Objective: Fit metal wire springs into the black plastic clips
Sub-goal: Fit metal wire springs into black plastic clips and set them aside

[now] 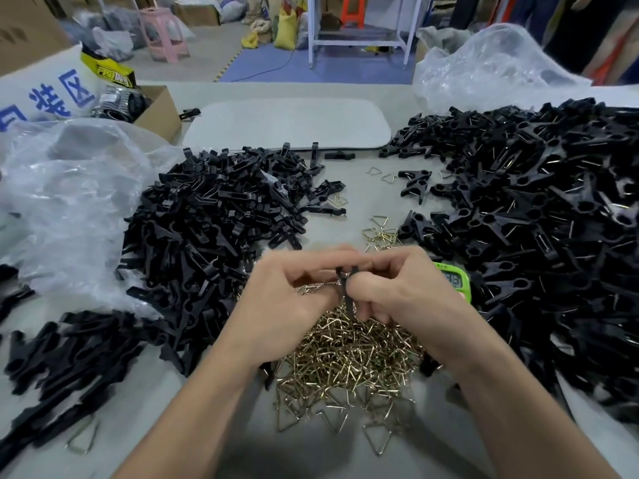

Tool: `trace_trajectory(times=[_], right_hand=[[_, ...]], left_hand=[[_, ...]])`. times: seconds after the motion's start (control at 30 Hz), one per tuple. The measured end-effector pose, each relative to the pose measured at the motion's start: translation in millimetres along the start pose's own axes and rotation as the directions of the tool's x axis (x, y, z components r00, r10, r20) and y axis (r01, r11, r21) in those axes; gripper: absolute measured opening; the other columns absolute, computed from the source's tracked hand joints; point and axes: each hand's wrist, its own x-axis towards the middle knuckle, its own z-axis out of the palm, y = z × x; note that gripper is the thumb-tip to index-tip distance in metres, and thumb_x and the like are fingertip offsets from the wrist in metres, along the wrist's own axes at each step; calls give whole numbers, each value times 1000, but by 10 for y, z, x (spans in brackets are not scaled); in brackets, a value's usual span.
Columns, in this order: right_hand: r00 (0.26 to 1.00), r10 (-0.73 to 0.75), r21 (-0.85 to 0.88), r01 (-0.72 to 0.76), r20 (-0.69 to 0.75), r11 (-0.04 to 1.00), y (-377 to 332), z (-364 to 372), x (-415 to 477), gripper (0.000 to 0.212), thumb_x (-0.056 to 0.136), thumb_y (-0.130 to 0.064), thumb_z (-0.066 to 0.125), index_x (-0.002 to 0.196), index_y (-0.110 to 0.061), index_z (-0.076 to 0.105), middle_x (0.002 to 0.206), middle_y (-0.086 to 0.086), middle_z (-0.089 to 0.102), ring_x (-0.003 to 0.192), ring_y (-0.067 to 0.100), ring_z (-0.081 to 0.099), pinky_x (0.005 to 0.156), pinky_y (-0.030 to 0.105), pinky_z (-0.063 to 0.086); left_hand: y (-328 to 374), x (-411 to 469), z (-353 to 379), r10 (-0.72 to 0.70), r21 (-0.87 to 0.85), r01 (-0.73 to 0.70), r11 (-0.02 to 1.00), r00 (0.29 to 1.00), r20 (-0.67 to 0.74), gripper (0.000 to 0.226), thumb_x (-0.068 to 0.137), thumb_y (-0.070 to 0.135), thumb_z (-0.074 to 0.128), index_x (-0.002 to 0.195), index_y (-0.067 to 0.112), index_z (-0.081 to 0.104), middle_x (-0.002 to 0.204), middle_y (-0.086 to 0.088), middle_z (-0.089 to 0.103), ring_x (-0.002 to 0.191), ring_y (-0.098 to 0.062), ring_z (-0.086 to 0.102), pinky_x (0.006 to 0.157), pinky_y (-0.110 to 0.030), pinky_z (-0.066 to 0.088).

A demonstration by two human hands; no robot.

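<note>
Black clip pinched between left hand and right hand.

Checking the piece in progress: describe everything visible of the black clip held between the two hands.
The black clip looks like matte plastic, narrow, roughly upright above the pile of wire springs. Two short prongs show at its top; its lower end points down. The left hand and right hand both pinch its upper part, fingers hiding much of it. Whether a spring is seated cannot be told.
</note>
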Motion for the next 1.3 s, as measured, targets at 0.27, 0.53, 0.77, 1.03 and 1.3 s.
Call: trace_trajectory(times=[0.27, 0.53, 0.77, 1.03, 1.3], right_hand=[[904, -78, -154, 14, -421, 988, 136, -127, 123, 16, 98, -24, 68, 86, -27, 78, 76, -4, 76, 51, 8, 55, 49, 26, 43], [975, -4, -809, -183, -223, 558, 4, -123, 494, 18, 97, -23, 63, 108, -27, 77, 114, 3, 73, 104, 23, 64, 102, 36, 50], [995, -49, -921, -63, -88, 386, -231, 173, 476, 22, 95, -39, 68, 93, -19, 78, 91, 1, 76, 89, 23, 70, 90, 38, 58], [999, 45, -983, -11, -3, 184, -436, 355, 614, 34, 86, 3, 53, 61, -14, 36, 60, 1, 41, 62, 27, 49, 61, 34, 41], [983, 181, -885, -67, 19, 461, -293, 171, 601, 14, 89, -4, 59, 82, -8, 70, 87, 12, 73, 88, 33, 70, 86, 43, 60]], left_hand=[[-161, 5, -141, -180, 16, 217, 976, 847, -501, 49, 71, 10, 93, 88, 55, 79, 78, 15, 76, 66, 1, 67, 67, -18, 52], [-143, 34, -234, -230, -57, 244, 968, 772, -593, 53, 73, 9, 91, 85, 58, 77, 72, 21, 74, 60, 9, 64, 61, -3, 47], [-59, 25, -236, -269, -70, 280, 957, 773, -575, 52, 76, 11, 90, 82, 61, 75, 75, 21, 74, 57, 7, 61, 57, -3, 44], [55, -4, -337, -262, -38, 291, 956, 788, -557, 50, 76, 11, 90, 84, 59, 76, 74, 26, 74, 65, 10, 67, 59, 0, 44], [202, -32, -424, -273, 15, 332, 943, 800, -535, 42, 75, 16, 90, 85, 55, 78, 75, 25, 73, 56, 6, 60, 56, -3, 45]])
